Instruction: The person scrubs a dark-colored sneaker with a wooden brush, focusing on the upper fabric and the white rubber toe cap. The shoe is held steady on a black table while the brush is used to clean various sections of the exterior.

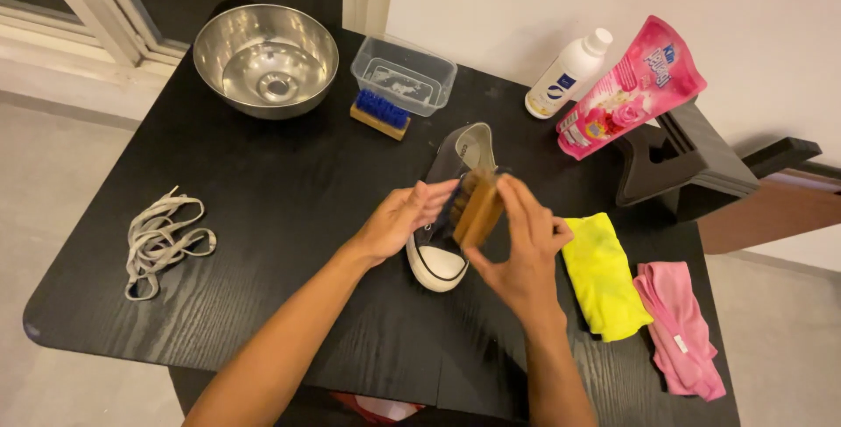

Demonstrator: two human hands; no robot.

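Right hand [519, 247] clamped on wooden brush [477, 208] over grey sneaker [448, 208]; left hand [405, 217] fingers together, steadying sneaker's left side.

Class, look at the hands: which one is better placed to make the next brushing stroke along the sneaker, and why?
Probably the right hand: it grips the wooden brush above the sneaker, while the left hand rests on the shoe's side, steadying it.

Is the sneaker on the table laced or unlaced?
Apparently unlaced: grey laces lie apart on the table's left side, while the sneaker sits between both hands; its eyelets are mostly hidden.
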